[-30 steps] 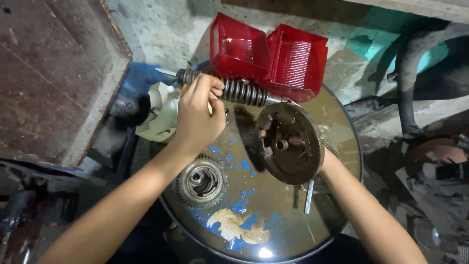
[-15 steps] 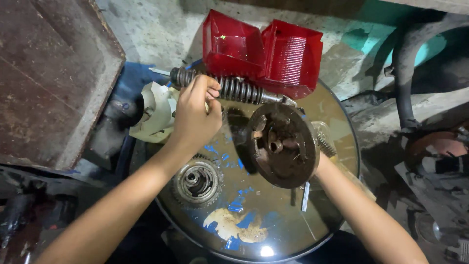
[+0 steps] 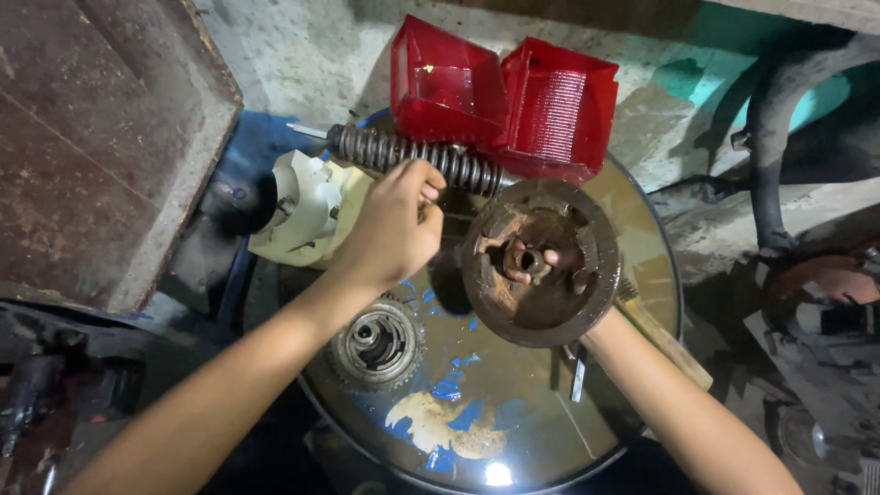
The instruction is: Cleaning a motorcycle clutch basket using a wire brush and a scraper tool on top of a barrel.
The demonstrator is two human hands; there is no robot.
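Crowded drum lid (image 3: 632, 247): left hand (image 3: 390, 229) fingers pinched shut near spring (image 3: 412, 156); right unseen behind rusty disc (image 3: 541, 261).

L forearm enters from lower left, angled up-right, bare. L hand (image 3: 392, 229) seen from the back, wrist straight, fingers curled in tight, fingertips (image 3: 429, 191) pinched together. R forearm enters from lower right, angled up-left. R hand mostly hidden; grip can't be told.
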